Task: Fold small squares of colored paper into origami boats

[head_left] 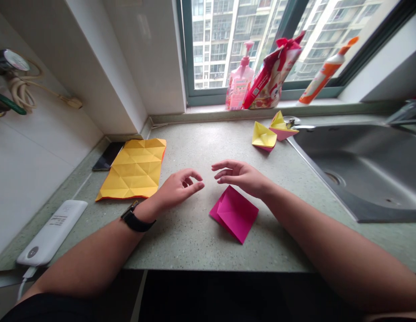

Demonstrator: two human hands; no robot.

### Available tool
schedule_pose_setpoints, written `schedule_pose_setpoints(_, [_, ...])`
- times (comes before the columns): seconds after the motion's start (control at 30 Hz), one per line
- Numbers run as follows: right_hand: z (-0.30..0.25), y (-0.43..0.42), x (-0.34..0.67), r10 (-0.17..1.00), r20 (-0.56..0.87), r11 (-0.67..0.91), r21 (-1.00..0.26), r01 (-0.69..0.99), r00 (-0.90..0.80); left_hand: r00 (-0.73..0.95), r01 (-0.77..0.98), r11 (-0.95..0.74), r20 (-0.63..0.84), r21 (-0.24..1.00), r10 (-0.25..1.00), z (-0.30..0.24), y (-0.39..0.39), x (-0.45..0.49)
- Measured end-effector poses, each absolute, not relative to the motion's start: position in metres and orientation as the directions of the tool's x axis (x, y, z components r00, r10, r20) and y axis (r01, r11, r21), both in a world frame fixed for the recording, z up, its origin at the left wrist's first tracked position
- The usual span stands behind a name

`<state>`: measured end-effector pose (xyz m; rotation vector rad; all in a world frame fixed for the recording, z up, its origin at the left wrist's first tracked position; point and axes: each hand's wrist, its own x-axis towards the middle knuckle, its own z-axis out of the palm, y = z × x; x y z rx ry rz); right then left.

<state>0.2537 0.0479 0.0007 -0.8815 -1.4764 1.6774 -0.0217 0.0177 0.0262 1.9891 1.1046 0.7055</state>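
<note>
A folded pink paper square [235, 213] lies on the speckled countertop [194, 237], just below my right hand [241, 176]. That hand hovers above it with fingers stretched out to the left, holding nothing. My left hand [177, 188], with a black watch on its wrist, floats a little to the left with fingers loosely curled and apart, also holding nothing. A creased yellow sheet [136, 168] rests flat at the left. Two folded yellow-and-pink paper boats [264, 136] [282, 125] sit near the sink's corner.
A steel sink [362, 165] takes up the right side. On the window ledge stand a pink pump bottle [239, 85], a red bag [273, 74] and an orange-capped bottle [324, 74]. A dark phone [107, 156] and a white power bank [52, 232] lie at left.
</note>
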Motion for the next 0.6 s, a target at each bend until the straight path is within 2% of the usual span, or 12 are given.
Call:
schedule_pose_setpoints(0.1, [-0.004, 0.050, 0.253, 0.883, -0.049, -0.055, -0.998, 0.001, -0.466, 0.614, 0.439, -0.427, 0.084, 0.791, 0.785, 0.022, 0.013, -0.021])
schedule_pose_setpoints(0.17, [-0.007, 0.050, 0.253, 0.902, -0.057, -0.035, -0.998, 0.060, -0.427, 0.720, 0.359, -0.573, 0.172, 0.736, 0.672, 0.019, 0.006, -0.019])
schedule_pose_setpoints(0.27, [-0.008, 0.052, 0.254, 0.930, -0.035, 0.009, -0.993, 0.116, -0.367, 0.839, 0.209, -0.801, 0.319, 0.561, 0.442, 0.015, -0.005, -0.013])
schedule_pose_setpoints(0.33, [-0.008, 0.053, 0.254, 0.942, 0.000, 0.044, -0.991, 0.125, -0.336, 0.869, 0.172, -0.881, 0.354, 0.442, 0.347, 0.013, -0.010, -0.008])
schedule_pose_setpoints(0.4, [-0.008, 0.055, 0.254, 0.948, 0.020, 0.065, -0.989, 0.131, -0.317, 0.871, 0.175, -0.915, 0.376, 0.363, 0.316, 0.010, -0.013, -0.004])
schedule_pose_setpoints(0.6, [-0.013, 0.056, 0.253, 0.946, 0.025, 0.083, -0.982, 0.168, -0.323, 0.826, 0.204, -0.949, 0.479, 0.238, 0.298, 0.000, -0.014, 0.012])
